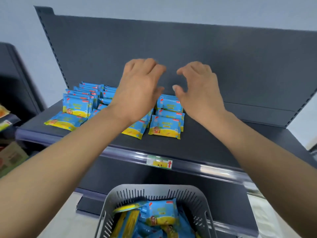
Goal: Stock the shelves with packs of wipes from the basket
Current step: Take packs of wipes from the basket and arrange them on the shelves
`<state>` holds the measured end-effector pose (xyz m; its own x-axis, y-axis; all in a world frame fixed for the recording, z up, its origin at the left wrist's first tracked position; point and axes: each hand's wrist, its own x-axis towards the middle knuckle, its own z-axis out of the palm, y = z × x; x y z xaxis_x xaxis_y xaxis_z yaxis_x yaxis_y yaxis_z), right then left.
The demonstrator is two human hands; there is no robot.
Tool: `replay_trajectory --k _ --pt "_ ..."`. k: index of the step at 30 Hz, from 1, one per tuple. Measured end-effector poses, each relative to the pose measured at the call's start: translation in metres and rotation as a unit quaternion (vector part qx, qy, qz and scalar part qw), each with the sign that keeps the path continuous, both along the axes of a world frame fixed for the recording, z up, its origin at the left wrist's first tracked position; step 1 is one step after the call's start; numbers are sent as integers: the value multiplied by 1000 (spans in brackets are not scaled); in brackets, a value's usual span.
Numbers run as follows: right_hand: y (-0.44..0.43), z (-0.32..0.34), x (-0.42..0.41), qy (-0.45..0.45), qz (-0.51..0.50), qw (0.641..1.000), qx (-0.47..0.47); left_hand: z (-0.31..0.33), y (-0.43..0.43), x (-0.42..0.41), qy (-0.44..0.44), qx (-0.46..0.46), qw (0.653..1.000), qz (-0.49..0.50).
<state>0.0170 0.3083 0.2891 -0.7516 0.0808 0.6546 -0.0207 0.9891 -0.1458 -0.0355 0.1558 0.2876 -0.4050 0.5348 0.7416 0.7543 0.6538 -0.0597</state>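
Note:
Several blue and yellow packs of wipes (78,104) stand and lie in rows on the dark shelf (214,143). One row (167,125) lies near the middle, another (136,130) is partly hidden under my left forearm. My left hand (139,90) and my right hand (197,88) hover side by side above these rows, fingers loosely curled, holding nothing. A grey slotted basket (118,192) at the bottom holds several more packs (159,213).
The shelf's right half is bare. A price tag (159,162) with a red arrow sits on the shelf's front rail. The dark back panel (188,54) rises behind the hands. Other goods and a cardboard box (10,155) are at the far left.

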Motion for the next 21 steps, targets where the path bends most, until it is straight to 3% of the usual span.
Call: replay_trajectory --k 6,11,16,21 --pt "-31 25 49 69 -8 997 44 21 -31 48 72 34 996 -25" --pt "-46 5 81 85 -4 996 27 -4 -47 72 65 42 995 -56" --pt "-52 -77 100 -63 -9 998 29 -85 -54 85 -66 -29 991 -109" --pt "-54 -177 107 -254 -8 966 37 -188 -59 93 -258 -127 948 -139"
